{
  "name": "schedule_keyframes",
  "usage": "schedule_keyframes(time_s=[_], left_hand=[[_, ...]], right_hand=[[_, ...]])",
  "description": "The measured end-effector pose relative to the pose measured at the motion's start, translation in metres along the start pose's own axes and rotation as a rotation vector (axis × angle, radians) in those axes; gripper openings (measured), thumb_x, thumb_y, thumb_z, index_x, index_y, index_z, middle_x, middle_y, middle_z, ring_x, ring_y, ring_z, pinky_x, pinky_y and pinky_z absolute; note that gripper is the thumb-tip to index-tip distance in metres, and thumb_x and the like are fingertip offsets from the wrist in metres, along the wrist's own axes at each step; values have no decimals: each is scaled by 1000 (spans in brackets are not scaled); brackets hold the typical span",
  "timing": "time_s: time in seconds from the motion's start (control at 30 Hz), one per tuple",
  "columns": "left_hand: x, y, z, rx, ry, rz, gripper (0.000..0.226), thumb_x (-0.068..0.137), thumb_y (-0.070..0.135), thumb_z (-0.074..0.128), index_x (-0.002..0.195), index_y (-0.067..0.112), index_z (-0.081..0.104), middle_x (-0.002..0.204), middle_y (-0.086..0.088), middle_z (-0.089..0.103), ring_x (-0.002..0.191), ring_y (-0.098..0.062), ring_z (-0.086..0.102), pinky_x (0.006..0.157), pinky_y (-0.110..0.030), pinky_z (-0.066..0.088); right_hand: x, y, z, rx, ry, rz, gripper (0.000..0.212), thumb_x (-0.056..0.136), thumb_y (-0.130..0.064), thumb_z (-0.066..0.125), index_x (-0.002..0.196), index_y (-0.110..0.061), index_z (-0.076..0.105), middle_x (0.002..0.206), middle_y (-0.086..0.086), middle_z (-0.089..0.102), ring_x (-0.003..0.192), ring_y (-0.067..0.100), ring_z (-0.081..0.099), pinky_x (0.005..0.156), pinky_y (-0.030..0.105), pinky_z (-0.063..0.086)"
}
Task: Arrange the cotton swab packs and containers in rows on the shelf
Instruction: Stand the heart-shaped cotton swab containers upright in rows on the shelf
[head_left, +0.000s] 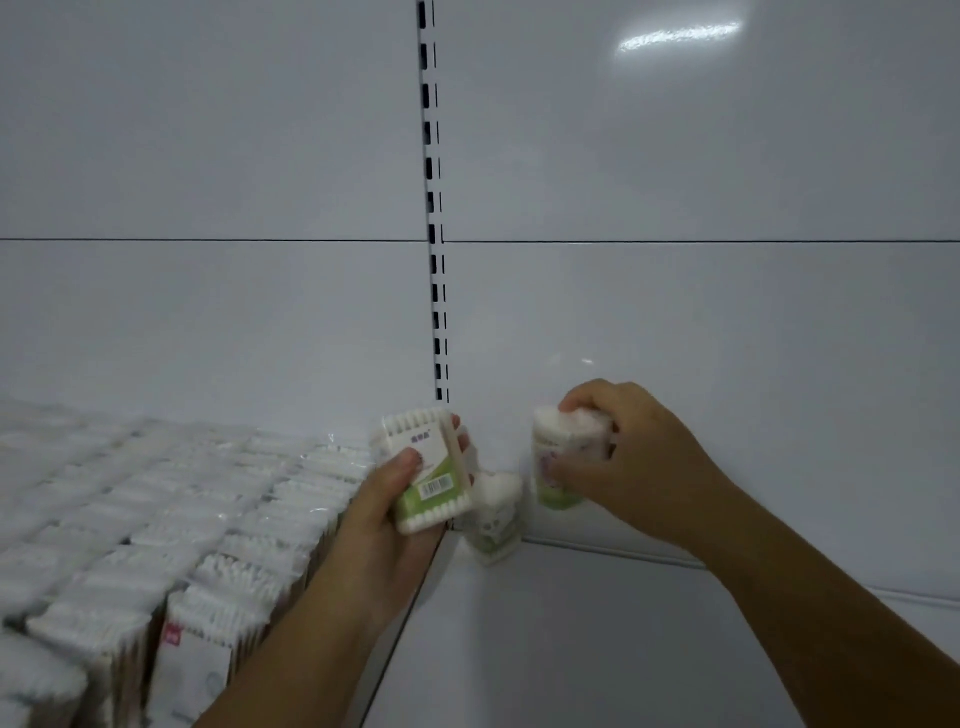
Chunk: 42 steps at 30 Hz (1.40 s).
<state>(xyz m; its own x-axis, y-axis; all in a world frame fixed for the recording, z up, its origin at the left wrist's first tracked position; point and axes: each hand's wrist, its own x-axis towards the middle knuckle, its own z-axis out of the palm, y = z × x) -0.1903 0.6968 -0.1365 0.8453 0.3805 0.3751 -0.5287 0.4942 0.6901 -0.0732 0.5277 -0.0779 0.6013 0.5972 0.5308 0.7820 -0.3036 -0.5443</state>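
Observation:
My left hand (387, 512) grips a flat green-and-white cotton swab pack (423, 470) and holds it upright above the left shelf's right edge. My right hand (621, 457) grips a round swab container (563, 457) with a green base, just off the white shelf (597, 639) near the back wall. A second round container (493, 517) stands on the shelf at the back left corner, between my hands. Rows of swab packs (171, 525) fill the shelf to the left.
The white back panel (675, 312) rises directly behind the containers, with a slotted upright (435, 260) at the seam between the two shelf bays. Bare white shelf surface stretches to the right and toward me.

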Motion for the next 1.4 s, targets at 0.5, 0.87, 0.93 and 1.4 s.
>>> schedule_keyframes(time_s=[0.5, 0.87, 0.93, 1.4], left_hand=[[3, -15, -9, 75, 192, -95, 54, 47, 38, 90, 91, 12, 77, 84, -7, 75, 71, -18, 73, 56, -27, 58], [-4, -30, 9, 557, -14, 36, 69, 34, 19, 90, 101, 15, 71, 92, -11, 74, 83, -20, 71, 64, -27, 56], [-6, -32, 13, 645, 5, 65, 62, 33, 17, 81, 95, 22, 73, 89, -2, 75, 78, -11, 71, 61, -20, 54], [13, -57, 3, 2019, -216, 290, 54, 92, 54, 45, 141, 32, 36, 154, 6, 27, 146, -15, 14, 118, -45, 8]], right_hand=[[-16, 27, 45, -557, -164, -2, 38, 76, -42, 67, 103, -24, 47, 108, -4, 43, 92, 14, 41, 69, 25, 33], [-22, -36, 11, -93, -181, -134, 59, 66, -75, 53, 110, -36, 53, 103, -15, 56, 91, 5, 52, 78, 23, 43], [-23, -41, 12, -126, -139, -169, 47, 67, -62, 64, 101, -32, 54, 95, -11, 57, 85, 8, 53, 76, 25, 44], [-49, 74, -1, -444, 60, -75, 42, 73, -46, 75, 98, -17, 56, 105, -3, 47, 80, 11, 46, 60, 12, 31]])
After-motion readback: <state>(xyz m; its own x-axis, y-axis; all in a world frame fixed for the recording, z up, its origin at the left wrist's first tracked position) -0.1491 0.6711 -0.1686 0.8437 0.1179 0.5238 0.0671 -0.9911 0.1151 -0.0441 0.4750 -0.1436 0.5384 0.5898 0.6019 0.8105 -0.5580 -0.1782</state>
